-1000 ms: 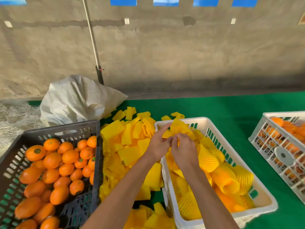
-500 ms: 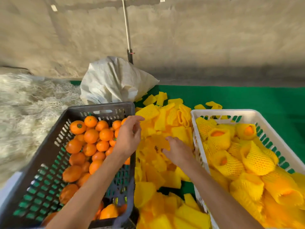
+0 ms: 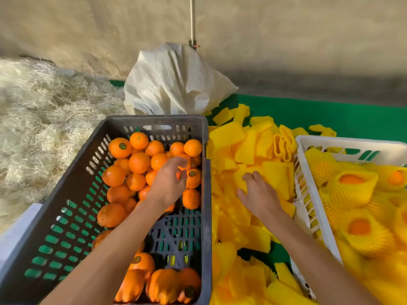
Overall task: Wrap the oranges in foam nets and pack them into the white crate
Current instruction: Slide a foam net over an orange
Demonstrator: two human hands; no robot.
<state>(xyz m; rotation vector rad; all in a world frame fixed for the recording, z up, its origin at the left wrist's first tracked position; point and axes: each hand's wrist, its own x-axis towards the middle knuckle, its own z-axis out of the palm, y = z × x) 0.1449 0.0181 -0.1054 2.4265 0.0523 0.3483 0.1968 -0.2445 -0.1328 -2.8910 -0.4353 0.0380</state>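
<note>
Since half a second ago the left hand (image 3: 169, 183) has dropped from above the rim into the dark crate (image 3: 204, 194), and the right hand (image 3: 259, 194) has settled lower on the heap of foam nets (image 3: 253, 148); a second ago both hands were together over the white crate (image 3: 308, 142). In the head view, the left hand hangs over the loose oranges (image 3: 139, 162) with fingers curling down toward one fruit, though whether they already grip it I cannot tell, since the fingertips are blurred. The right hand lies on the nets with fingers bent, seemingly pinching the flat yellow net (image 3: 277, 179) just beyond its fingertips; a firm hold is not clear. The white crate stands just to the right of the right hand, already well filled with netted oranges (image 3: 352, 188). The step in hand looks like fetching the next pair: one orange, one net. The next move calls for closing on a single fruit, lifting one net free of the pile, then bringing both together between the crates to open the sleeve.
</note>
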